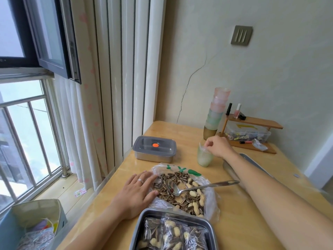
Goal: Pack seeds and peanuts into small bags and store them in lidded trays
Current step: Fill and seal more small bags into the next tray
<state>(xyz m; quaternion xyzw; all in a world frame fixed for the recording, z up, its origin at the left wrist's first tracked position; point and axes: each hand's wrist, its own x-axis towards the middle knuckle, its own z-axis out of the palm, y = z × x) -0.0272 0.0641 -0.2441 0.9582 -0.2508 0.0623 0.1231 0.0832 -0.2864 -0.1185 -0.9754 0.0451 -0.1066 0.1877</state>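
While your left hand (138, 192) lies flat on the seed bag (210, 195), fingers (144, 179) straight, your right hand (219, 146) pinches a small bag (202, 147) in the cup (204, 159).

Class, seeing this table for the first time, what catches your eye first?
A heap of seeds and peanuts on a plastic bag mid-table, a spoon lying in it. At the near edge, an open tray holds filled small bags; behind, the right hand pinches film at a green cup.

Lidded tray (154, 148) behind seed pile (180, 192); cup (204, 156) right of it; open tray (173, 230) in front; spoon (198, 186) on pile.
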